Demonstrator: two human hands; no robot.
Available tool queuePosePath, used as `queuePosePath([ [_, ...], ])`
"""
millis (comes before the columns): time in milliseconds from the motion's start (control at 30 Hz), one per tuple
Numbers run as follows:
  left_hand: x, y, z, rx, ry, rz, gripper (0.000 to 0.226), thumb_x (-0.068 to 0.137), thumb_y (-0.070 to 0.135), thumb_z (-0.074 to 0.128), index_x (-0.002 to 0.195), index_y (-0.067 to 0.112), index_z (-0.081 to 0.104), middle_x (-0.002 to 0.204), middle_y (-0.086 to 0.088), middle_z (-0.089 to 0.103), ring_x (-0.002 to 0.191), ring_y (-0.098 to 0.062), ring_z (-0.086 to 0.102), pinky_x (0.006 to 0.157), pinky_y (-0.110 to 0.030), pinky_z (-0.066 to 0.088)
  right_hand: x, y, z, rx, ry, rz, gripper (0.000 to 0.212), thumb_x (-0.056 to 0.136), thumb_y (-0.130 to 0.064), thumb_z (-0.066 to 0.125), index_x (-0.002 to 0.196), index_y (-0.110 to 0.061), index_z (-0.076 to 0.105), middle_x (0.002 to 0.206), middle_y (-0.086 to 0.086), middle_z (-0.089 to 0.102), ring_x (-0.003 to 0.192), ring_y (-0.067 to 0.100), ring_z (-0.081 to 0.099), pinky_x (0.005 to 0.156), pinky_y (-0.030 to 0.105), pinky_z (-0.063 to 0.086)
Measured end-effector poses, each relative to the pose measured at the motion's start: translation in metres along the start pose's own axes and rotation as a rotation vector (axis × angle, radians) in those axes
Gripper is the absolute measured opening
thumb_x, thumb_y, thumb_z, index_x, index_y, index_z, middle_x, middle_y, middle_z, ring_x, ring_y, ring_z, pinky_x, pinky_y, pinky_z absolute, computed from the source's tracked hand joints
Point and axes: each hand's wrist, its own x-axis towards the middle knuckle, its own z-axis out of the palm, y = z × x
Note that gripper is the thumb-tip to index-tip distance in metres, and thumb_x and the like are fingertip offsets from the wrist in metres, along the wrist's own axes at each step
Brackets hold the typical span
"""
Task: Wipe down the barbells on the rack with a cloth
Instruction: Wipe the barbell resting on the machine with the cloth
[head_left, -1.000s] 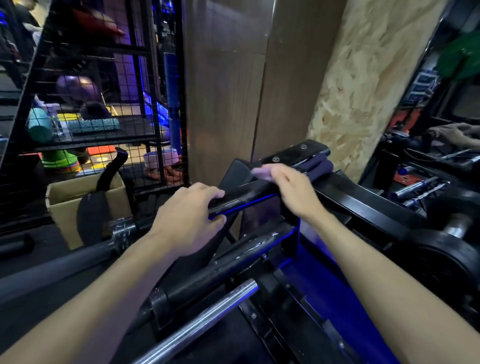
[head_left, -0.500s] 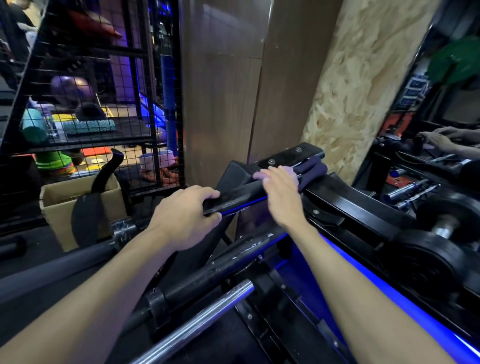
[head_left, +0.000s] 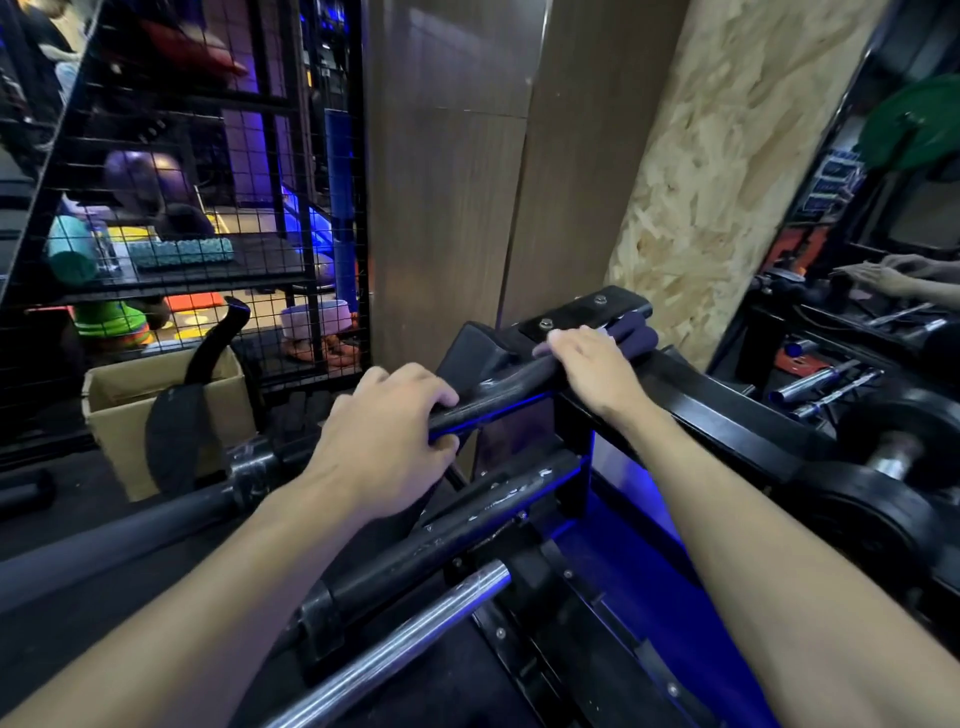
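A black barbell (head_left: 493, 402) lies across the top slot of the black rack (head_left: 727, 415). My left hand (head_left: 384, 441) grips this bar, fingers curled over it. Further up the same bar, my right hand (head_left: 595, 366) presses a dark purple cloth (head_left: 631, 332) against it, just below the rack's bolted top plate (head_left: 587, 309). Most of the cloth is hidden under my fingers. Lower down lie a second black barbell (head_left: 467, 525) and a chrome barbell (head_left: 395, 652).
A wire-mesh cage (head_left: 182, 208) with gym gear stands at the left, a cardboard box (head_left: 130, 410) in front of it. Wood panels (head_left: 467, 182) rise behind the rack. A mirror (head_left: 857, 312) at the right reflects hands and bars. A black weight plate (head_left: 893, 467) sits right.
My right hand has slid the cloth slightly up the bar towards the rack's top plate. My left hand keeps its grip on the bar.
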Motion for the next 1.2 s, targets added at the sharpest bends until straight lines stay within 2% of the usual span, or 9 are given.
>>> queuePosePath([
  [100,0.013,-0.002,-0.003,0.086,-0.037,-0.050,0.044,0.094,0.037,0.063,0.137,0.033,0.052,0.133,0.010,0.051,0.121,-0.022,0.046,0.103,-0.044,0.043,-0.014,-0.031,0.024,0.031,0.043,-0.202,0.047,0.096,-0.042,0.037,0.087,-0.018,0.077,0.099,-0.004,0.077,0.102,0.019,0.064,0.102,0.040,0.042],
  [233,0.014,-0.011,0.000,0.073,-0.093,-0.080,0.039,0.095,0.035,0.063,0.132,0.032,0.056,0.125,0.005,0.059,0.118,-0.024,0.055,0.097,-0.045,0.049,-0.038,-0.042,0.033,0.209,-0.056,-0.545,0.036,0.109,-0.025,0.041,0.121,-0.028,0.075,0.127,-0.013,0.069,0.117,0.003,0.057,0.108,0.022,0.036],
  [400,0.014,-0.014,-0.001,0.083,-0.084,-0.076,0.046,0.098,0.038,0.063,0.141,0.029,0.054,0.134,0.006,0.060,0.125,-0.023,0.055,0.102,-0.041,0.048,-0.017,-0.009,0.017,0.381,0.186,-0.084,0.037,0.109,-0.024,0.038,0.122,-0.026,0.073,0.122,-0.010,0.074,0.113,-0.005,0.064,0.112,0.034,0.044],
  [467,0.015,-0.013,-0.001,0.068,-0.093,-0.070,0.042,0.097,0.037,0.064,0.137,0.031,0.057,0.132,0.006,0.063,0.122,-0.023,0.057,0.100,-0.039,0.048,-0.034,-0.033,0.033,0.398,0.247,-0.112,0.042,0.107,-0.026,0.035,0.119,-0.024,0.075,0.119,-0.012,0.074,0.112,0.007,0.067,0.108,0.042,0.047],
  [600,0.017,-0.014,0.001,0.085,-0.074,-0.061,0.042,0.093,0.037,0.067,0.134,0.032,0.059,0.129,0.003,0.065,0.120,-0.027,0.059,0.096,-0.040,0.049,-0.086,-0.082,0.047,0.599,-0.002,-0.379,0.037,0.112,-0.014,0.038,0.126,-0.026,0.070,0.130,-0.016,0.069,0.123,-0.005,0.059,0.113,0.022,0.036],
  [800,0.016,-0.013,0.002,0.042,-0.052,-0.094,0.037,0.092,0.037,0.069,0.128,0.034,0.062,0.115,0.009,0.068,0.106,-0.022,0.063,0.087,-0.033,0.050,-0.048,-0.040,0.027,0.424,0.264,0.014,0.036,0.110,-0.029,0.035,0.126,-0.029,0.068,0.123,-0.006,0.074,0.117,0.014,0.066,0.108,0.038,0.045],
  [900,0.014,-0.012,0.003,0.064,-0.023,-0.073,0.037,0.090,0.035,0.070,0.127,0.035,0.063,0.118,0.009,0.068,0.111,-0.023,0.062,0.090,-0.035,0.050,-0.077,-0.076,0.035,0.643,0.093,-0.104,0.038,0.110,-0.018,0.036,0.119,-0.023,0.072,0.115,-0.008,0.076,0.111,0.009,0.070,0.107,0.039,0.049],
  [1067,0.011,-0.012,0.002,0.091,0.006,-0.070,0.046,0.091,0.035,0.070,0.136,0.032,0.059,0.133,0.006,0.063,0.123,-0.024,0.057,0.099,-0.035,0.046,-0.044,-0.064,-0.001,1.035,0.125,0.132,0.031,0.106,-0.008,0.044,0.093,-0.014,0.071,0.075,-0.006,0.071,0.066,0.007,0.065,0.062,0.022,0.049],
  [1200,0.008,-0.010,0.004,0.062,0.044,-0.092,0.049,0.092,0.034,0.072,0.139,0.033,0.058,0.135,0.009,0.061,0.124,-0.022,0.055,0.102,-0.036,0.045,0.006,-0.012,-0.041,0.917,-0.013,0.334,0.018,0.097,-0.013,0.063,0.085,-0.009,0.075,0.060,0.012,0.063,0.043,0.021,0.052,0.039,0.021,0.036],
])
